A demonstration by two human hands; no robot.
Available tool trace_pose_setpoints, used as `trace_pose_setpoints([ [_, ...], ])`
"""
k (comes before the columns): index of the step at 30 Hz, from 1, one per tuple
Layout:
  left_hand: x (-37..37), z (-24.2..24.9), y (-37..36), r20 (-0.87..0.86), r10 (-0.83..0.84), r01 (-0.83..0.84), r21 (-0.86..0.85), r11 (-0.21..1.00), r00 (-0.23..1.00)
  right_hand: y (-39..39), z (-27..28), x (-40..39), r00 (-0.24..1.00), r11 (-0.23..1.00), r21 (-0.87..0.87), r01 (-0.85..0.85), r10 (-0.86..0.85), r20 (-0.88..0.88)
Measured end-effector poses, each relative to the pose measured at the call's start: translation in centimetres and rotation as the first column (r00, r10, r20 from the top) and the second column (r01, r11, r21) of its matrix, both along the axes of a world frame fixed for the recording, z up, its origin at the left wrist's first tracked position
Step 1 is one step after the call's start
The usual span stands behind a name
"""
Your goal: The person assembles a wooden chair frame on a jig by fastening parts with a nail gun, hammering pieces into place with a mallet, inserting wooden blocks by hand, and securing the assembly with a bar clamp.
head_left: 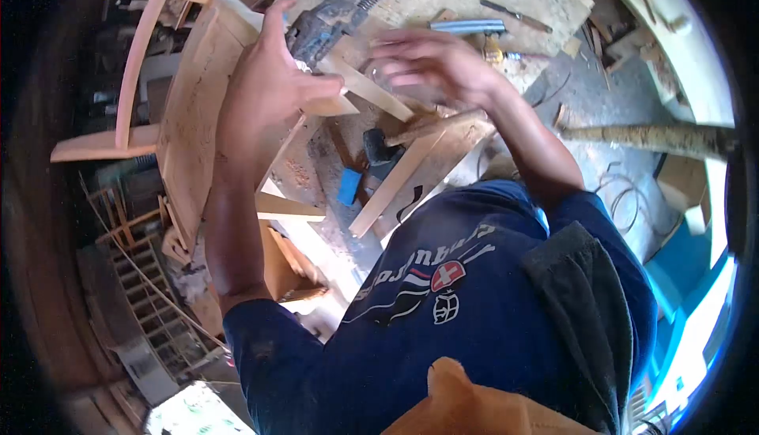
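Note:
My left hand (273, 75) is at the edge of a pale wooden chair frame (190, 103), thumb and forefinger spread wide; its other fingers are hidden. Just beyond its fingertips sits a worn blue-grey metal vise (316, 33) with a threaded screw. To the right, my right hand (435, 64) hovers over the work area, blurred by motion, its fingers stretched out with nothing in them. Between and below the hands lie a wooden strip (371, 91), a wooden A-shaped piece (419, 162), a black hammer-like head (378, 147) and a blue block (349, 186).
Farther back, a chisel-like tool (518, 16) and a silver-blue tube (466, 26) lie on a board. A long pole (640, 136) reaches in from the right, near coiled cable (624, 206). Slatted wood (150, 285) stands at lower left.

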State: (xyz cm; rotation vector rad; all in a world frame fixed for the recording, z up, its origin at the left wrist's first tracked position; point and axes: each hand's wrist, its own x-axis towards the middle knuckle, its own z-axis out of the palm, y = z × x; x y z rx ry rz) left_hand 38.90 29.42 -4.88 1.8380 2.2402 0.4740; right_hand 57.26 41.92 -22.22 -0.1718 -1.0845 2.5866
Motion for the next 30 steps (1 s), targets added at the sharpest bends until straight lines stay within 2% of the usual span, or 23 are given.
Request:
trace_pose_setpoints([
  [2,1.2,0.5,-0.1,-0.061,0.049,-0.047,0.019,0.999,0.997,3.4,-1.3,2.7,0.994,0.991,-0.108,0.076,-0.085,-0.075],
  [4,1.7,0.9,-0.2,-0.075,0.084,-0.087,-0.049,0.995,0.994,7.1,0.3,4.7,0.996,0.992,-0.114,0.054,-0.062,-0.067],
  [6,1.1,0.9,0.1,-0.037,0.048,-0.051,-0.070,0.996,0.998,10.7,2.4,4.7,0.927,0.976,-0.030,-0.216,0.195,-0.321],
  [7,1.2,1.1,0.3,0.012,0.032,-0.031,-0.089,0.996,0.999,11.1,6.3,4.7,0.992,0.983,-0.141,-0.121,0.126,0.026],
  [10,1.2,1.1,0.4,-0.067,0.012,-0.018,-0.094,0.995,0.998,12.5,9.3,3.1,0.981,0.939,0.285,-0.193,0.179,0.077],
  [11,1.2,1.0,0.4,-0.069,0.015,-0.021,-0.094,0.995,0.998,11.3,10.8,4.0,0.988,0.882,0.465,-0.075,0.004,0.152],
  [13,1.2,0.9,0.4,-0.070,0.020,-0.026,-0.088,0.996,0.997,7.2,14.9,6.5,0.958,0.637,0.771,-0.021,-0.207,0.197],
  [16,1.2,1.0,0.5,-0.126,0.015,-0.027,-0.091,0.995,0.992,8.2,15.5,6.8,0.962,0.653,0.755,-0.065,-0.161,0.222],
  [19,1.1,1.1,0.7,-0.120,0.012,-0.024,-0.101,0.995,0.993,9.8,12.8,5.0,0.985,0.799,0.596,-0.076,-0.033,0.170],
  [22,1.3,1.2,0.7,-0.139,0.013,-0.027,-0.095,0.995,0.990,10.2,9.1,4.7,0.996,0.875,0.475,-0.092,0.075,0.055],
  [24,1.3,1.2,0.8,-0.118,0.011,-0.023,-0.101,0.995,0.993,10.4,7.9,5.6,0.984,0.895,0.414,-0.167,0.178,0.014],
  [25,1.3,1.2,0.8,-0.109,0.009,-0.021,-0.105,0.994,0.994,10.2,7.1,6.0,0.978,0.897,0.429,-0.106,0.171,-0.117],
  [27,1.0,0.9,0.7,-0.160,0.007,-0.021,-0.087,0.996,0.987,11.2,5.5,5.1,0.964,0.772,0.620,-0.141,0.248,-0.090],
  [29,0.8,0.8,0.5,-0.171,0.004,-0.017,-0.076,0.997,0.985,10.9,4.7,5.6,0.995,0.604,0.791,-0.094,0.089,0.050],
  [30,0.8,0.9,0.5,-0.156,-0.003,-0.009,-0.076,0.997,0.988,11.3,4.2,5.1,0.992,0.578,0.807,-0.123,0.093,0.084],
])
